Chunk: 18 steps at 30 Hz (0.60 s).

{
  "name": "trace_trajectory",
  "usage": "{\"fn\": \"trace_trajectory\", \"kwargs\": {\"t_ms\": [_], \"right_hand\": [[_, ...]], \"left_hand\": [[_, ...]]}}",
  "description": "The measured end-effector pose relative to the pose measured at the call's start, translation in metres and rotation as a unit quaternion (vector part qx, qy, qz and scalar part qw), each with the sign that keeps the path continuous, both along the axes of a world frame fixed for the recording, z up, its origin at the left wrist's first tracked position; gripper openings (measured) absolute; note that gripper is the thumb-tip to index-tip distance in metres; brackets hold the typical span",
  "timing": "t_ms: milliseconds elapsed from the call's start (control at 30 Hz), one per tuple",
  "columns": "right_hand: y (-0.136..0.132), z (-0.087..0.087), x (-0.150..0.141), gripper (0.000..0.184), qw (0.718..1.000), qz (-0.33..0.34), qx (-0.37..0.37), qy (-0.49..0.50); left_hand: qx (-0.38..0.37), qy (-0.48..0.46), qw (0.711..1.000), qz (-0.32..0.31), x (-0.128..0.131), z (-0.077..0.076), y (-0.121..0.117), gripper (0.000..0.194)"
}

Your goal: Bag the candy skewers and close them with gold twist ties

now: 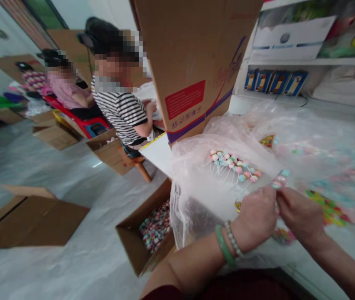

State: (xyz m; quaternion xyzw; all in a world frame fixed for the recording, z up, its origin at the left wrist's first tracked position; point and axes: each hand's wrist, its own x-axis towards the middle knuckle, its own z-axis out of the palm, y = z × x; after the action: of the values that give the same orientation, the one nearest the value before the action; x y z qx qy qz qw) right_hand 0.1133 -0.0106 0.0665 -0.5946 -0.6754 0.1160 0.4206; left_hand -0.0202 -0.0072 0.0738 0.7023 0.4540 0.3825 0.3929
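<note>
My left hand (258, 214), with a green bangle and a bead bracelet at its wrist, is closed over the bench. Fingertip to fingertip with it, my right hand (302, 214) is closed too. A pink-and-blue candy skewer (280, 179) sticks up from between them; its lower part is hidden by my fingers. Just beyond lie several pink, white and blue candy skewers (235, 164) on thin white sticks. A small gold-coloured bit (237, 206) lies beside my left hand. Yellow, green and red candies (329, 208) are spread past my right hand.
Clear plastic sheeting (193, 166) covers the bench. A tall carton (196, 71) stands at its far side. Below left is an open box (133, 239) of small colourful pieces. Another carton (36, 221) sits on the floor. Co-workers sit beyond, one in a striped shirt (124, 112).
</note>
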Motion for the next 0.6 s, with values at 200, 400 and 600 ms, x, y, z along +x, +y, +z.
{"fn": "trace_trajectory", "kwargs": {"t_ms": [200, 400, 600], "right_hand": [[0.007, -0.020, -0.013, 0.028, 0.979, 0.015, -0.060, 0.193], [-0.017, -0.023, -0.015, 0.015, 0.997, 0.067, -0.018, -0.020], [0.001, -0.015, -0.044, 0.021, 0.862, 0.111, -0.360, 0.338]], "left_hand": [[-0.435, -0.248, 0.865, -0.045, -0.015, -0.028, 0.023, 0.043], [-0.552, -0.321, 0.718, -0.276, -0.064, -0.031, 0.014, 0.051], [-0.187, -0.053, 0.963, -0.184, -0.101, -0.004, 0.023, 0.016]]}}
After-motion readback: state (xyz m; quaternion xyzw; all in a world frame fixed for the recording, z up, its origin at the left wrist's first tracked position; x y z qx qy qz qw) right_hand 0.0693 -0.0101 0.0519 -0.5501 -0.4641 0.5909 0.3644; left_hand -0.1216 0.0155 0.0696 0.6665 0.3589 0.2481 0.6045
